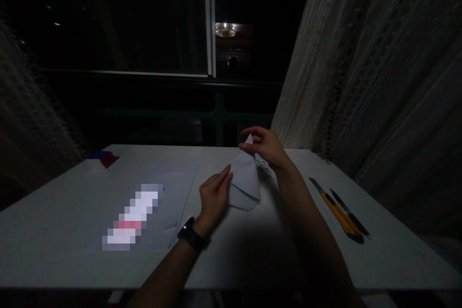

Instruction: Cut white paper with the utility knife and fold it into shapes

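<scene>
A folded sheet of white paper [243, 178] with a pointed top is held above the middle of the table, between my two hands. My left hand [213, 195], with a dark watch [191, 233] on the wrist, pinches its left edge. Up at the pointed tip, my right hand [265, 147] has its thumb and fingers closed on the paper. A folded flap crosses the lower part of the paper. Dark marks [265, 167] show behind it, near my right wrist; what they are on is mostly hidden.
On the white table [43, 245], a yellow utility knife [339, 214] and a dark pen-like tool [349, 211] lie at the right. White sheets [180, 183] and a blurred-out bright screen-like patch [133, 216] lie left. A coloured cube [101, 160] sits far left. Curtains [303, 57] hang beside the window.
</scene>
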Available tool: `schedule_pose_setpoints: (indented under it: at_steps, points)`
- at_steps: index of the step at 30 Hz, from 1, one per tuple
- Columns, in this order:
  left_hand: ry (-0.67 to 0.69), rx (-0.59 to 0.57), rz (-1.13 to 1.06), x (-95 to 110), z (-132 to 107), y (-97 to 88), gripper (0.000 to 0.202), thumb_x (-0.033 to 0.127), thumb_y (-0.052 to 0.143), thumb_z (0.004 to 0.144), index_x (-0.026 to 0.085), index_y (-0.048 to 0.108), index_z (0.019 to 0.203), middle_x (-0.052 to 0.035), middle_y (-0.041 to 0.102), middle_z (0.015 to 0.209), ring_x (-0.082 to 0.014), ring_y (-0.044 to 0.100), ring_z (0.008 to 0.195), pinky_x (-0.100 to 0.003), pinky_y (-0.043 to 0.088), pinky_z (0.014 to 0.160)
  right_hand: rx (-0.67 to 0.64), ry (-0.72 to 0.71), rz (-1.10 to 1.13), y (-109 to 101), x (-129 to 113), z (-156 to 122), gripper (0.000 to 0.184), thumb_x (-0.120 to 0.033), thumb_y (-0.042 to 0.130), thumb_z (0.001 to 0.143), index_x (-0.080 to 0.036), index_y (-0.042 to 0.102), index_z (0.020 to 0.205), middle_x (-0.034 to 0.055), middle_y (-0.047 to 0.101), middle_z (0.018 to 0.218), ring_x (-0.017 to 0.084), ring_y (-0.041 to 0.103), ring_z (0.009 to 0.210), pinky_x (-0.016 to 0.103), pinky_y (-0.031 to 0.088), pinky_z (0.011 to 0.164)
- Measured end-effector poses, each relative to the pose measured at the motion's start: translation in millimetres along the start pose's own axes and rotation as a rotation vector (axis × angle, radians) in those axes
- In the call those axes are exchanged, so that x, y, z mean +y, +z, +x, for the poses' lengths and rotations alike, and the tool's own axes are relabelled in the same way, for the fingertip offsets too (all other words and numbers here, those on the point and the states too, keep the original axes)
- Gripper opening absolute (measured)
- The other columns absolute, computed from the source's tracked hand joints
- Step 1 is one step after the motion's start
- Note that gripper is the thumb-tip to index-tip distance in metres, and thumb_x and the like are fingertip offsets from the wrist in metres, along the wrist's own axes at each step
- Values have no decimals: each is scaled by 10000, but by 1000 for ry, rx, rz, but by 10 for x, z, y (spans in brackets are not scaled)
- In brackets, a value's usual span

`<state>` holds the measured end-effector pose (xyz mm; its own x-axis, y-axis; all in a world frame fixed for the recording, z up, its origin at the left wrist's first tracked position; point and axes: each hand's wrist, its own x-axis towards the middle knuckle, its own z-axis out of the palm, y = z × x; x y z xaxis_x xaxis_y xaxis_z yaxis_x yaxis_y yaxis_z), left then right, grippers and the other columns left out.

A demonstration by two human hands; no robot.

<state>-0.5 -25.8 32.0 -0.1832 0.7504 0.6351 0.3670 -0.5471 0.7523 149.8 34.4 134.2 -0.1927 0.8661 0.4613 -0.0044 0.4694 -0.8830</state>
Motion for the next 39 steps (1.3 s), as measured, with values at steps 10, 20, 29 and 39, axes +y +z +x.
schedule_pose_setpoints:
  at_steps: [10, 20, 29, 39]
  points:
    - [-160, -101, -119, 184, 212, 117, 407, 328, 644, 712, 203, 618, 1099, -46, 673, 1013, -199, 614, 951, -292, 453, 867, 38, -132, -220, -45, -8, -11, 304, -173, 692, 559, -191, 649, 859, -90, 424, 450, 52, 324, 413, 190, 234, 415]
    - [-4, 52, -157, 371, 267, 243, 306, 274, 609, 748, 218, 640, 1047, -26, 649, 1064, -196, 610, 971, -323, 466, 888, -21, -87, -61, -39, -176, -98, 384, -210, 675, 591, -174, 563, 956, -83, 475, 507, 69, 419, 437, 194, 327, 435]
    - [35, 88, -145, 384, 196, 208, 268, 251, 613, 749, 229, 653, 1014, -22, 662, 1033, -196, 621, 948, -313, 488, 855, 6, -125, -58, -44, -233, -111, 391, -253, 720, 557, -159, 584, 912, -96, 418, 496, 57, 398, 447, 199, 331, 449]
    - [-151, 92, -332, 358, 184, 202, 269, 253, 656, 702, 200, 675, 966, -37, 665, 1017, -208, 605, 982, -341, 451, 916, -34, -86, 6, -41, -204, -92, 440, -289, 750, 528, -155, 590, 915, -89, 448, 510, 61, 428, 466, 214, 370, 482]
